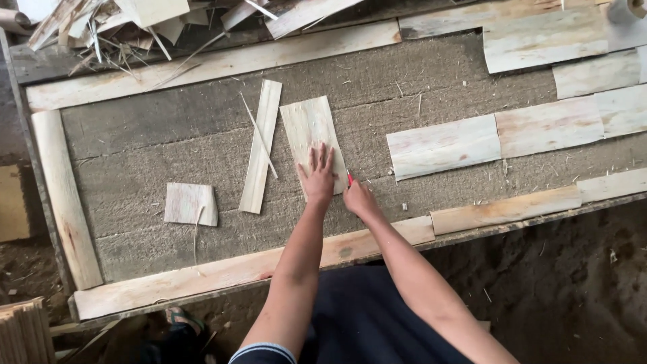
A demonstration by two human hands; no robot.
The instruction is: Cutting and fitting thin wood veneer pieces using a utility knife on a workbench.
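Fingers of right hand hide red tool — perhaps a cutter

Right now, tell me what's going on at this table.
A person presses the left hand flat on a thin wood sheet lying on the worktable. The right hand holds a small red tool against the sheet's lower right edge. A narrow strip lies to its left, and more sheets lie to its right.
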